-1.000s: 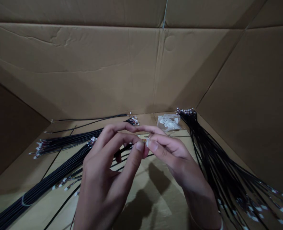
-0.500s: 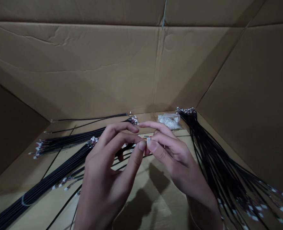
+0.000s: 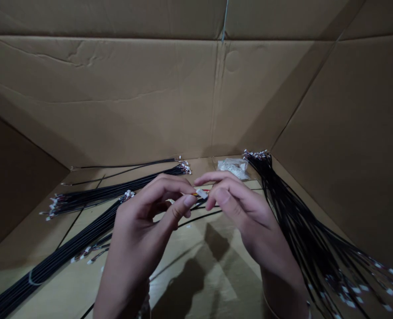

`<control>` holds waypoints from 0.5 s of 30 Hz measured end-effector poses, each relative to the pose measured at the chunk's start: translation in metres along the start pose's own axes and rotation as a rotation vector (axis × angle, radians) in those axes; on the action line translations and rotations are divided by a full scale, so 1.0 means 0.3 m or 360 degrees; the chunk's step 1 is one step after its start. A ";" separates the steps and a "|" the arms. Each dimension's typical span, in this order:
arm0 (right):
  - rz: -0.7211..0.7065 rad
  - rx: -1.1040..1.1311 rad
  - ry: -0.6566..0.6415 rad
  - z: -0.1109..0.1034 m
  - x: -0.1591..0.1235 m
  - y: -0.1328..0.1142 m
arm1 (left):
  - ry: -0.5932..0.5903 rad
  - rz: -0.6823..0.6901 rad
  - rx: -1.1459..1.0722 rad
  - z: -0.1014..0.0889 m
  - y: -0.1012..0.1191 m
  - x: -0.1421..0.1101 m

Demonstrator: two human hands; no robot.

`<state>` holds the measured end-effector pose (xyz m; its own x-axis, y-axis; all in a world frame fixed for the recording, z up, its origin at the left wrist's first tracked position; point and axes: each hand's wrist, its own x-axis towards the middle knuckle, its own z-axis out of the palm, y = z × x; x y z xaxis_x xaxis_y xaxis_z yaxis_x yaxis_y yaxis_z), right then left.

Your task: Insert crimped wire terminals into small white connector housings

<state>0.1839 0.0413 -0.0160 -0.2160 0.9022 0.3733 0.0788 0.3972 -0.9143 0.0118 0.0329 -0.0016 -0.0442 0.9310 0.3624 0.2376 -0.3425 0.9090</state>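
Between my fingertips is a small white connector [image 3: 201, 193], tilted, with thin yellow and red wires at its left side. My left hand [image 3: 149, 212] is closed, thumb and index finger pinching those wires just beside the connector. On the other side, my right hand [image 3: 241, 206] has its thumb and index finger together, and a thin red wire [image 3: 206, 190] runs from the connector to these fingertips. Its far end is hidden by the fingers. Black cable [image 3: 199, 217] passes below and behind both hands.
Cardboard walls [image 3: 133, 102] enclose the work surface at the back and sides. Black cable bundles with white connectors lie left [image 3: 66, 248] and right [image 3: 292, 221]. At the back, a clear bag [image 3: 233, 169] holds small white parts. Several loose cables [image 3: 126, 165] lie back left.
My right thumb and index finger have come off the white connector and moved slightly right. The connector has turned and shows more of its face. My left hand keeps its pinch, slightly further left.
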 end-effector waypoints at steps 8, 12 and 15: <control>0.0188 -0.0026 0.0197 0.006 -0.004 -0.007 | 0.0061 -0.0221 -0.0349 0.030 -0.002 0.005; 0.0093 -0.0100 0.0219 0.010 -0.004 -0.020 | 0.0070 -0.0199 -0.0353 0.037 0.002 -0.001; 0.0073 -0.0118 0.0287 0.014 -0.006 -0.023 | 0.0102 -0.0182 -0.0319 0.040 -0.001 -0.005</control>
<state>0.1796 0.0363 -0.0111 -0.0334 0.9326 0.3594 0.1576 0.3601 -0.9195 0.0233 0.0332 -0.0049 -0.1230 0.9574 0.2614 0.0303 -0.2597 0.9652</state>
